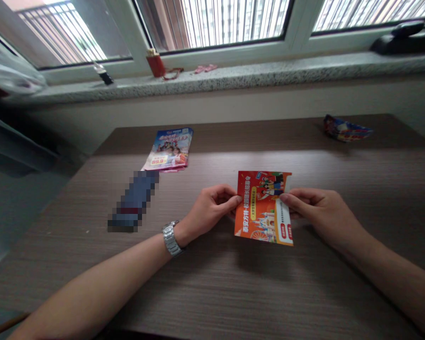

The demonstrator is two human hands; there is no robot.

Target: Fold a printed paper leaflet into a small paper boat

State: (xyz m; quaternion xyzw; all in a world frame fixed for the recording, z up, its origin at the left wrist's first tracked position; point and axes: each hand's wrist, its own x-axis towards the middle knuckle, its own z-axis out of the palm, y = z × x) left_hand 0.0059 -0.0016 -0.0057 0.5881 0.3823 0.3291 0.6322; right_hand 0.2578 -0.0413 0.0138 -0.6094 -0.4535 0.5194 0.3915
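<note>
Between my two hands is an orange-red printed flyer (pixel 265 208) with cartoon figures, a castle and a Ferris wheel, turned sideways and raised a little over the table. My left hand (pixel 216 208), with a silver watch on the wrist, pinches its left edge between thumb and fingers. At the opposite edge, my right hand (pixel 311 205) grips it with the thumb on top; the fingers behind are partly hidden. A stack of blue and pink flyers (pixel 170 148) lies on the table at the back left. Near it is a dark, pixelated oblong item (pixel 132 203).
A folded blue-and-red paper piece (pixel 345 130) stands at the back right of the wooden table (pixel 205 293). Behind, the stone windowsill (pixel 269 73) bears a red box-like item (pixel 156 63), a small dark-ended object (pixel 102 74) and a black device (pixel 407 40).
</note>
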